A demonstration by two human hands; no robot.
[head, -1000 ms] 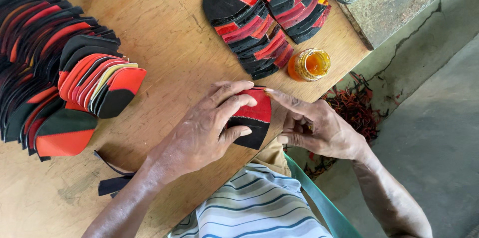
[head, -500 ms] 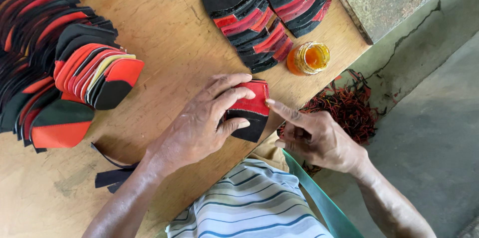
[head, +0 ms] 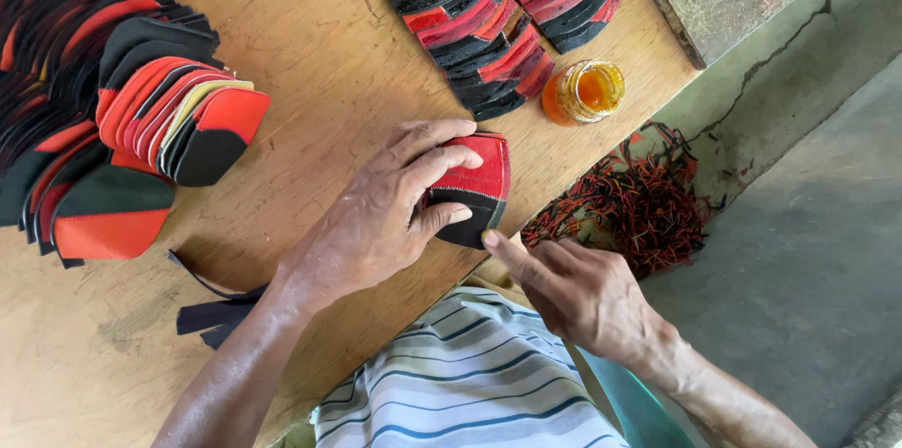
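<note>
Head view: a person in a striped shirt works at a wooden surface, seen from above. The left hand lies flat over a red-and-black leather piece near the surface's front edge, fingers spread and pressing down on it, thumb curled against its black lower part. The right hand hangs just off the edge, loosely curled and holding nothing, its forefinger tip touching the lower corner of the piece. At far left, fanned stacks of red and black pieces overlap in rows; two more fanned stacks lie at the top. A small open jar of orange glue stands beside them near the right edge. Dark strips lie by the left wrist. On the concrete floor below the edge sits a heap of red and black trimmings.
</note>
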